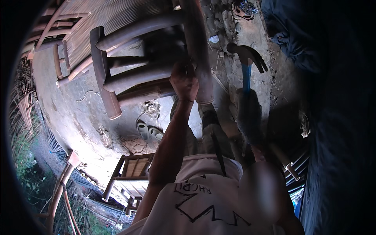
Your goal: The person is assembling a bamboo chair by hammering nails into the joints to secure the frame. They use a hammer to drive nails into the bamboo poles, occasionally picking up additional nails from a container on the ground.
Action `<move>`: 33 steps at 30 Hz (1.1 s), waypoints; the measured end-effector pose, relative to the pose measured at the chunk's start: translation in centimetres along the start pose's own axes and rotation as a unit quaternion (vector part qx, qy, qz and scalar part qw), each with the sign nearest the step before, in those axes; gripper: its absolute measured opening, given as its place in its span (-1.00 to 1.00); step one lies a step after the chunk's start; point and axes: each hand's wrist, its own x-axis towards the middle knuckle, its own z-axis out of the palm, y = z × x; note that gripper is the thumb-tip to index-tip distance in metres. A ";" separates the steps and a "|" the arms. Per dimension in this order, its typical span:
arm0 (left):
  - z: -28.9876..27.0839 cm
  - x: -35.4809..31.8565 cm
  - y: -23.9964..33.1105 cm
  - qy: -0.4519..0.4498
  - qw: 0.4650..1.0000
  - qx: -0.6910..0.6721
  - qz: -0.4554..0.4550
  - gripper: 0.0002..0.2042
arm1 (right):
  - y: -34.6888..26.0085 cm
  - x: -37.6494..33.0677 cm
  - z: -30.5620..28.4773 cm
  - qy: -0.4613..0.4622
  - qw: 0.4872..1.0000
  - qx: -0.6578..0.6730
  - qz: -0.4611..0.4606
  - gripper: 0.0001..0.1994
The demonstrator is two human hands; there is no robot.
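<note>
My right hand (pixel 249 115), in what looks like a dark glove, is wrapped around the handle of a claw hammer (pixel 246 72) with a blue shaft and dark metal head. The hammer is raised, head pointing away from me, to the right of a dark brown bamboo frame (pixel 139 77). Thick rails of this frame meet a stout post (pixel 199 58). Where a rail joins the post, my left hand (pixel 185 81) is closed in a pinch against the bamboo. Whatever its fingers hold is too small and shaded to make out.
Bamboo slatted furniture (pixel 113 25) stands at the far left. Slippers (pixel 145 131) lie on the rough floor near my legs. A small bamboo seat (pixel 135 172) is at lower left, near a bamboo post (pixel 58 192). Dark cloth (pixel 290 31) hangs at right; a container of small pieces (pixel 246 9) sits far back.
</note>
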 end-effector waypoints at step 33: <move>1.1 -3.0 4.7 -0.051 0.985 0.040 -0.161 -0.94 | -0.6 1.7 2.9 -0.028 0.944 0.248 0.214 -0.86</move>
